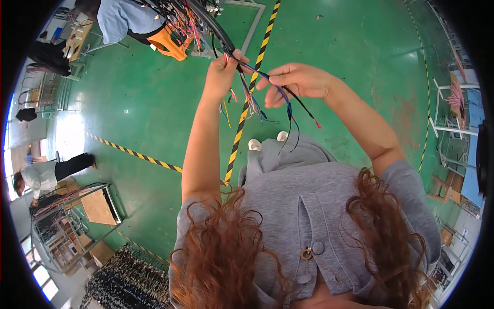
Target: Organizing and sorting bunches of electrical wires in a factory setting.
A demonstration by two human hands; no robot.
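Head view looking down: left hand [222, 72] is up with its fingers pinched on a black cable bundle [213, 26], which runs up and away from them toward an orange stool [167, 44]. Loose coloured wires [250, 100] dangle right under those fingers. Over to the right, the right hand [298, 81] has fingers closed on a few thin blue and black wires [290, 110], which hang below the fingertips over the green floor [144, 103].

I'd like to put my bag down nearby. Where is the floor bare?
Bare green floor lies left of the striped line and right of it toward the white frames. The rack and wire bundle areas are crowded.
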